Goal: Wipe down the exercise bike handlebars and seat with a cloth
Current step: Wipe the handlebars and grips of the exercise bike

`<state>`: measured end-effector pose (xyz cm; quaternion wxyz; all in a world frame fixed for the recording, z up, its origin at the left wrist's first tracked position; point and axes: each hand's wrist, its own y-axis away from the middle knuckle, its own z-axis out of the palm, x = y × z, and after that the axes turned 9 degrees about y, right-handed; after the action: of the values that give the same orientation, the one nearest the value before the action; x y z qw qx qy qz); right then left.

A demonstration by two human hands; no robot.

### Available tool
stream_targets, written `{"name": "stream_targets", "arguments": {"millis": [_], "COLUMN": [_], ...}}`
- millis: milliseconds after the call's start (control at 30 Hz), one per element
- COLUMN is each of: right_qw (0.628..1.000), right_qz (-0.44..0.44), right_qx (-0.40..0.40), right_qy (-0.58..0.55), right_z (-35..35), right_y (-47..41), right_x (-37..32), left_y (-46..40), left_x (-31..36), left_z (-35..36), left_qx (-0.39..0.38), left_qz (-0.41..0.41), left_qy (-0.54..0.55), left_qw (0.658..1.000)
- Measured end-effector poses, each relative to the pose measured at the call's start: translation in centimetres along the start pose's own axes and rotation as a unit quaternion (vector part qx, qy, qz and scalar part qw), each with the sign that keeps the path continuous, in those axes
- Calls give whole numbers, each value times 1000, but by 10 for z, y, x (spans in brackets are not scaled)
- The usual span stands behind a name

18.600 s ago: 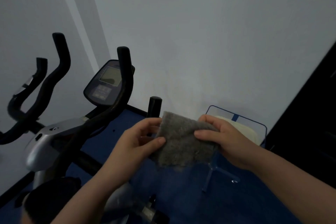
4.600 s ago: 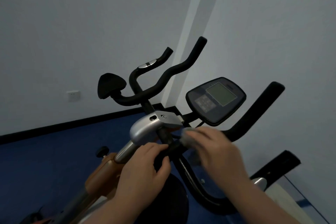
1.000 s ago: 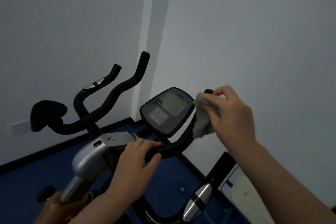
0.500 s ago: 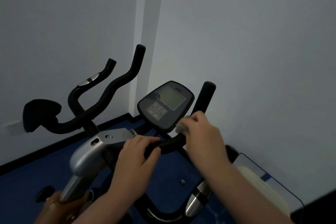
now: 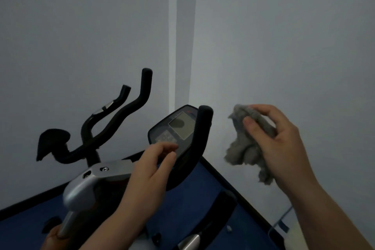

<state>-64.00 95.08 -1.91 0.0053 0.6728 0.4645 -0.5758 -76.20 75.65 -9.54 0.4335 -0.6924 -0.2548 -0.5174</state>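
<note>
The exercise bike's black handlebars rise at centre left: the right bar (image 5: 203, 126) stands upright beside the console (image 5: 176, 128), and the left bars (image 5: 129, 110) curve up farther back. My right hand (image 5: 280, 144) grips a crumpled grey cloth (image 5: 242, 149) in the air to the right of the right bar, apart from it. My left hand (image 5: 152, 168) hovers in front of the lower bend of the right bar, just below the console, with fingers loosely curled and blurred, holding nothing. The seat is out of view.
A black elbow pad (image 5: 53, 138) sits at the left end of the handlebars, above the silver stem housing (image 5: 89, 183). Grey walls meet in a corner close behind the bike. A lower black handle (image 5: 224, 207) and a blue wire frame (image 5: 282, 226) stand over the blue floor (image 5: 211, 186).
My right hand has lifted the cloth off the right bar and moved it out to the right. My left hand has let go of the bar's lower bend.
</note>
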Motion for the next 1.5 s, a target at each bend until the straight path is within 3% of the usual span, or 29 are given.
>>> {"name": "stream_targets", "arguments": {"millis": [100,233,300,433,600,867,1000,1133,1267,1400,1500], "right_qw": [994,985,985,975,958,962,948,950,962,977,963], "right_qz": [4,-38,-92,-194,-257,-255,-278,-304,-266,-138,-53], "right_qx": [7,14,39,-8,88,61,126,63,-35,28,-44], "right_qy": [-108,-165,-139,-106,-95,-74,-90,-41,-54,-161,-260], "right_z": [19,74,89,78,69,86,81,93,82,71,81], "right_y": [-20,-11,8,19,-27,15,-19,0,29,-17,-35], "right_x": [15,34,51,77,49,90,60,78,105,64,39], "left_y": [-5,4,12,18,21,28,26,27,28,29,31], "left_x": [-6,-16,-17,-17,-20,-26,-28,-30,-31,-31,-31], "left_z": [26,37,37,32,41,42,43,43,42,43,45], "left_qx": [31,73,64,28,66,76,82,79,78,82,90], "left_qz": [-27,11,44,74,89,69,74,76,78,69,64], "left_qy": [-3,-131,-149,-132,-155,-189,-192,-191,-205,-234,-241], "left_qw": [999,989,986,988,982,977,975,975,972,966,964]}}
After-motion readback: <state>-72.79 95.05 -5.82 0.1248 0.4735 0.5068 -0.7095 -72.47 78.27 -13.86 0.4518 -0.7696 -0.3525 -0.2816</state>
